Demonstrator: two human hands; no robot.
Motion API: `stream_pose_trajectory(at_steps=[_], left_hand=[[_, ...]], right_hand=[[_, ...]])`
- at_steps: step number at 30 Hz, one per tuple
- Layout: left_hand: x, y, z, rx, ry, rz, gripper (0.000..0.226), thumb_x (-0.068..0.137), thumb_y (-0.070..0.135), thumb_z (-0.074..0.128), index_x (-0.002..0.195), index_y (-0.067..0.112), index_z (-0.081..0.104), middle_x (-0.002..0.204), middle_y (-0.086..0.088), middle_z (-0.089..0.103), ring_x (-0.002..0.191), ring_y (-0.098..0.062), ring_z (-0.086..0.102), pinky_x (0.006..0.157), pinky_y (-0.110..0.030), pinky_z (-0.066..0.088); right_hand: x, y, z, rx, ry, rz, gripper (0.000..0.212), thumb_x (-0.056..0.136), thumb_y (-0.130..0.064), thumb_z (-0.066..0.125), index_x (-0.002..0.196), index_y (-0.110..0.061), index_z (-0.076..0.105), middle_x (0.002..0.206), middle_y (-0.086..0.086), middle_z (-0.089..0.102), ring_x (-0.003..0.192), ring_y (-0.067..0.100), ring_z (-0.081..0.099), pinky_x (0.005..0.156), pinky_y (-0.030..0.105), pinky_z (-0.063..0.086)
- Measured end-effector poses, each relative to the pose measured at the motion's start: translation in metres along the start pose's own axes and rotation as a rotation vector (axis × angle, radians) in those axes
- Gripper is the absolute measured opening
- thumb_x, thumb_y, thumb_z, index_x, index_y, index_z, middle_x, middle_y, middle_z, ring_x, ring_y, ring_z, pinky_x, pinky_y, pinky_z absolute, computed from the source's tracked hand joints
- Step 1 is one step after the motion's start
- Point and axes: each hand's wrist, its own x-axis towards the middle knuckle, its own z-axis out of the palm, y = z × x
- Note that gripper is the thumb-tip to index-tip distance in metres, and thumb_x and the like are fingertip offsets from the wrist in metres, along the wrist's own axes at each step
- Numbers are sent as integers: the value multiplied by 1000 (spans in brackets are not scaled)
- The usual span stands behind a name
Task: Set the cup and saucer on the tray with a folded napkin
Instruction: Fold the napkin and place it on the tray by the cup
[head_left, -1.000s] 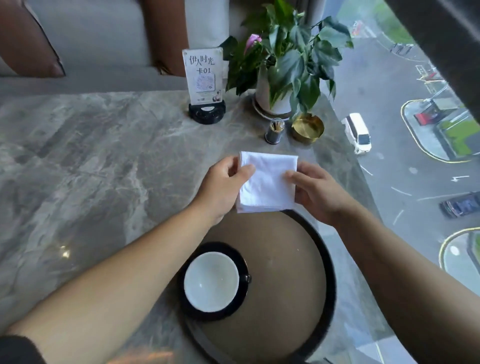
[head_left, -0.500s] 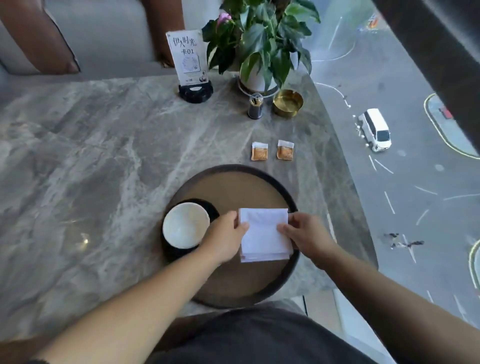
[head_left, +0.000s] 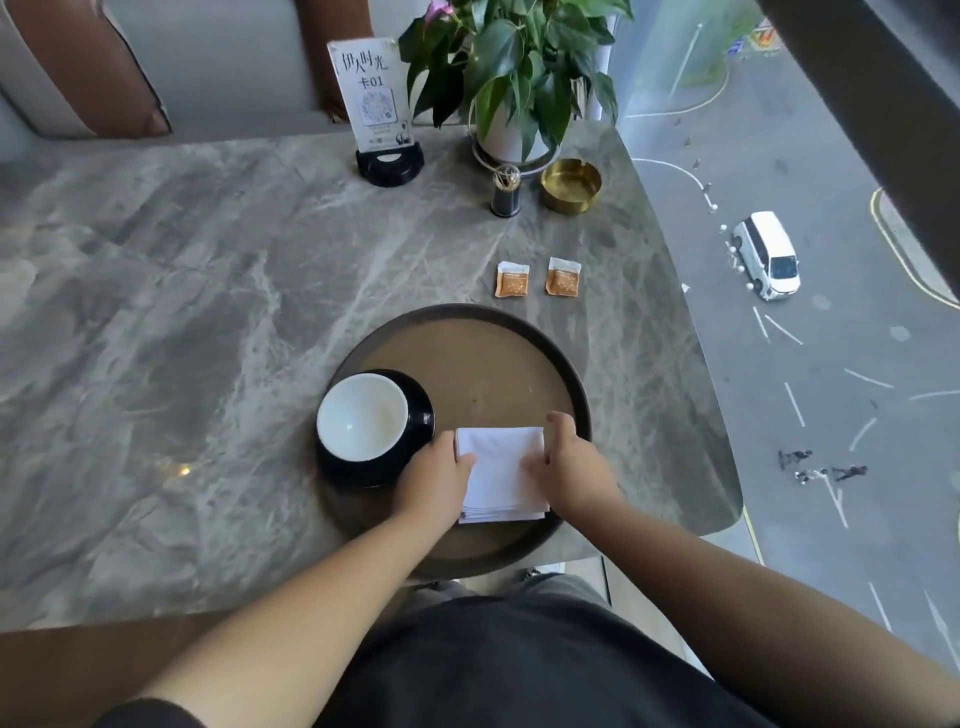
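Observation:
A round brown tray (head_left: 467, 358) with a dark rim lies on the marble table near its front edge. On the tray's left part a white-lined cup (head_left: 362, 417) stands on a black saucer (head_left: 415, 400). A folded white napkin (head_left: 501, 470) lies flat on the tray's near right part, just right of the saucer. My left hand (head_left: 434, 480) rests on the napkin's left edge, thumb on top. My right hand (head_left: 571, 467) presses its right edge, fingers curled over the far corner.
Two orange sachets (head_left: 537, 279) lie beyond the tray. Farther back stand a toothpick holder (head_left: 505, 191), a brass ashtray (head_left: 571, 185), a potted plant (head_left: 511, 78) and a table sign (head_left: 375, 111). The table's right edge (head_left: 691, 338) borders a window over a street.
Both hands brought the napkin from above the table down toward me and laid it flat on the tray beside the saucer. The camera view tilted back, showing the sachets.

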Motion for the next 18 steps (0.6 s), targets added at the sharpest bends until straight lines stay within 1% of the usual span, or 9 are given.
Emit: stream_pose_trajectory(at_steps=[4,9,11,13,14,15,16,17,18], left_hand=[[4,2,5,116,-29,60,25,94,31,47,103,9,51,101,-12,63,91,-33,58,67,-38,45],[6,1,9,197,-41,97,26,95,33,48,104,8,47,105,-15,61,92,-37,59,66,-38,44],[8,1,10,238,-49,107,28,95,35,47,104,9,45,106,-15,61,90,-36,60,63,-37,42],[8,2,11,308,-59,122,31,96,36,46,111,9,42,111,-15,59,90,-36,61,60,-36,39],[7,2,11,345,-66,125,36,96,36,46,118,9,40,116,-15,57,91,-36,61,61,-37,39],[5,2,12,383,-76,122,43,96,36,45,128,10,36,122,-14,52,92,-35,62,63,-37,41],[3,2,11,421,-75,125,51,96,36,46,138,11,30,126,-13,47,93,-34,62,66,-38,43],[0,1,12,458,-48,149,57,95,35,48,143,12,26,127,-13,43,92,-32,62,69,-37,45],[-4,0,12,488,6,208,61,92,32,54,143,11,28,126,-13,44,91,-31,61,71,-36,47]], right_hand=[[0,4,3,-96,16,-10,60,83,-20,45,139,-18,22,75,0,57,68,25,56,58,33,43],[4,6,6,-164,7,-6,61,83,-21,45,139,-19,21,74,-1,52,65,25,51,56,32,39],[5,6,7,-213,4,-21,60,85,-23,44,140,-18,22,73,-1,49,64,26,50,55,32,38],[5,7,6,-279,13,-53,55,86,-25,44,137,-19,27,77,1,51,65,28,52,54,32,38],[5,8,6,-325,28,-86,50,86,-26,45,134,-19,32,86,4,53,70,29,55,53,32,38],[4,9,5,-381,52,-133,44,87,-29,47,129,-19,38,97,6,53,76,30,57,54,31,37],[3,12,4,-429,85,-189,38,87,-32,48,122,-18,45,104,8,50,81,31,57,54,31,37],[2,15,4,-460,119,-255,33,87,-33,50,115,-16,50,105,10,49,83,31,56,53,32,38],[0,19,4,-489,157,-333,30,85,-33,53,109,-14,54,104,11,50,83,31,55,53,32,40]])
